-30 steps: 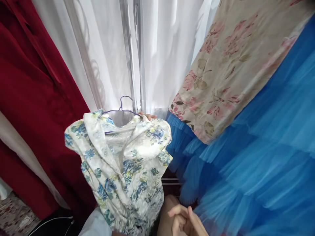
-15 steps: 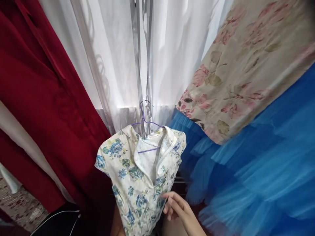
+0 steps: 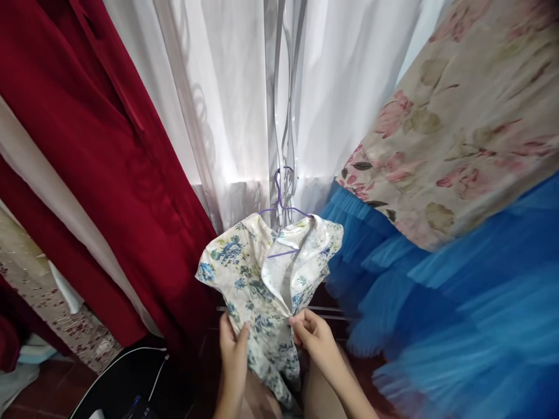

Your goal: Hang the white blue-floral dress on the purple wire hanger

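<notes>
1. Red cloth (image 3: 126, 186): hangs in long folds down the left side of the frame, slanting toward the lower centre.
2. Blue ruffled tulle (image 3: 493, 314): tiered, fills the lower right of the frame.
3. White drapery (image 3: 231, 105): hangs across the upper centre, with a greyer band along its lower part.
4. Beige floral cloth (image 3: 476, 116): upper right, pink blooms, overlapping the top of the tulle.
5. White-and-blue floral garment (image 3: 244, 279): short-sleeved, front toward the camera, lower centre of the frame. Neck opening spread in a deep V; lower portion folded and bunched, running to the bottom edge.
6. Black item (image 3: 131, 378): lower left, curved outline with pale edging; identity unclear.
7. Left hand (image 3: 233, 349): at the garment's left edge in the frame. Fingers part-way open, thumb lying over the front of the cloth; cannot tell how firmly, or whether, it grips.
8. Right hand (image 3: 318, 340): thumb and index finger pinched together on the garment at the bottom point of the V. Any small tab between them is too small to make out.
9. Purple hanger (image 3: 279, 198): thin wire, inside the garment's shoulders; hook upward, lower bar visible through the neck opening.
</notes>
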Motion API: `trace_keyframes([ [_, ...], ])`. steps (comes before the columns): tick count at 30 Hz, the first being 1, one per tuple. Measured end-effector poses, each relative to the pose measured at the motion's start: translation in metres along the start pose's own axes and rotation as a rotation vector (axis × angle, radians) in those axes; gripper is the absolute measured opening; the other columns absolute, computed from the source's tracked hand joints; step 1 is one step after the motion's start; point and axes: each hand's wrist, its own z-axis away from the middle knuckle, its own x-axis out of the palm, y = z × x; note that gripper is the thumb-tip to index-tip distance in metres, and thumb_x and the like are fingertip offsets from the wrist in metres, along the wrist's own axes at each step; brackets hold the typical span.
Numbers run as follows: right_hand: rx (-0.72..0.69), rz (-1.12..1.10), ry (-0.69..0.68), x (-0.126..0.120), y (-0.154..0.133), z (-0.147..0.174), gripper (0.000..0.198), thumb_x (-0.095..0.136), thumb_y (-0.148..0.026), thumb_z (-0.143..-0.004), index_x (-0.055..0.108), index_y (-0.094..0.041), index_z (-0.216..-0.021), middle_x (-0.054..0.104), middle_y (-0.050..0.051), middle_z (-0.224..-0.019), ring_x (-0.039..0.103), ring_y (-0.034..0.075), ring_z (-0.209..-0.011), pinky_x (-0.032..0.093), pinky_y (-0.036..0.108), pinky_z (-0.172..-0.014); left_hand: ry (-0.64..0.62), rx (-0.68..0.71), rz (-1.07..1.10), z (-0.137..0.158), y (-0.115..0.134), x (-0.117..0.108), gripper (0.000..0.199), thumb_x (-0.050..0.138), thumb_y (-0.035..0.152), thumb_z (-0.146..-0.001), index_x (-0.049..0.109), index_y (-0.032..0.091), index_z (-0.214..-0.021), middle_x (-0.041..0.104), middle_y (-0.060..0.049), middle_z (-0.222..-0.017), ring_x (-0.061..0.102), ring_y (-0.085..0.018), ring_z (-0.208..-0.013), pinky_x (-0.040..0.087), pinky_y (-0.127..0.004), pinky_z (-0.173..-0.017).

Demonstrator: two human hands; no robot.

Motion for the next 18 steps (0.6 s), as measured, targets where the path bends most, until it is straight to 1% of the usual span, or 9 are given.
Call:
trace_keyframes([
  [2,0.043,0.011,0.030,-0.015,0.004,0.009,0.041,0.067,-0.055,-0.081,0.050,-0.021,-0.065,0.051,-0.003,-0.049,0.044,0.013,-0.047,0.032,0.026,-0.050,0.243,0.072,-0.063,-0.001,0.002,0.012,0.067,0.047,0.043,-0.089,0.015,0.025,-0.145,0.029,-0.017,-0.154,0.035,-0.030,-0.142,0.034,-0.046,-0.115],
  [3,0.060,0.012,0.032,-0.020,0.005,0.014,0.042,0.068,-0.056,-0.079,0.050,-0.021,-0.064,0.051,-0.003,-0.048,0.043,0.013,-0.046,0.031,0.026,-0.049,0.278,0.119,-0.117,0.003,0.003,0.021,0.065,0.048,0.043,-0.088,0.018,0.026,-0.143,0.029,-0.016,-0.153,0.033,-0.029,-0.143,0.032,-0.046,-0.116],
  [4,0.075,0.010,0.028,-0.022,0.004,0.019,0.042,0.068,-0.056,-0.078,0.052,-0.020,-0.064,0.051,-0.004,-0.046,0.043,0.012,-0.044,0.030,0.025,-0.048,0.227,0.164,-0.171,0.008,0.003,0.031,0.061,0.050,0.043,-0.088,0.024,0.027,-0.141,0.031,-0.015,-0.152,0.033,-0.029,-0.143,0.030,-0.045,-0.118],
  [6,0.105,0.002,0.008,-0.019,0.000,0.028,0.040,0.069,-0.054,-0.078,0.055,-0.019,-0.066,0.052,-0.004,-0.045,0.043,0.011,-0.042,0.029,0.024,-0.047,0.016,0.223,-0.221,0.021,0.001,0.055,0.054,0.054,0.045,-0.086,0.037,0.029,-0.135,0.041,-0.014,-0.145,0.037,-0.029,-0.140,0.031,-0.044,-0.117],
  [8,0.131,-0.019,-0.031,-0.008,-0.008,0.034,0.037,0.070,-0.051,-0.078,0.058,-0.018,-0.068,0.055,-0.003,-0.046,0.046,0.011,-0.042,0.031,0.024,-0.046,-0.151,0.202,-0.183,0.030,0.000,0.076,0.050,0.054,0.047,-0.086,0.046,0.029,-0.132,0.050,-0.015,-0.138,0.043,-0.031,-0.135,0.035,-0.045,-0.114],
  [10,0.146,-0.058,-0.065,0.004,-0.016,0.033,0.037,0.071,-0.051,-0.078,0.059,-0.017,-0.068,0.057,-0.002,-0.045,0.046,0.011,-0.040,0.031,0.023,-0.045,-0.193,0.152,-0.099,0.030,0.002,0.087,0.045,0.052,0.049,-0.087,0.055,0.027,-0.126,0.060,-0.016,-0.125,0.055,-0.033,-0.122,0.043,-0.046,-0.104],
  [12,0.156,-0.127,-0.064,0.010,-0.025,0.025,0.038,0.071,-0.051,-0.078,0.059,-0.018,-0.065,0.056,-0.001,-0.043,0.041,0.010,-0.037,0.028,0.024,-0.042,-0.162,0.190,-0.041,0.023,0.012,0.087,0.031,0.051,0.047,-0.089,0.065,0.023,-0.101,0.067,-0.013,-0.097,0.065,-0.030,-0.097,0.051,-0.042,-0.087],
  [14,0.168,-0.220,-0.030,0.009,-0.037,0.009,0.038,0.072,-0.050,-0.077,0.059,-0.018,-0.060,0.054,-0.001,-0.041,0.036,0.010,-0.035,0.024,0.026,-0.040,-0.151,0.314,-0.049,0.014,0.024,0.076,0.026,0.052,0.040,-0.090,0.063,0.020,-0.078,0.063,-0.007,-0.075,0.063,-0.022,-0.075,0.051,-0.034,-0.074],
  [18,0.086,-0.346,0.009,0.002,-0.085,-0.041,0.035,0.077,-0.044,-0.073,0.061,-0.018,-0.055,0.052,0.000,-0.041,0.038,0.010,-0.037,0.023,0.026,-0.040,-0.170,0.482,-0.178,0.007,0.035,0.049,0.018,0.054,0.022,-0.088,0.058,0.019,-0.071,0.061,-0.003,-0.071,0.059,-0.017,-0.070,0.046,-0.026,-0.069],
])
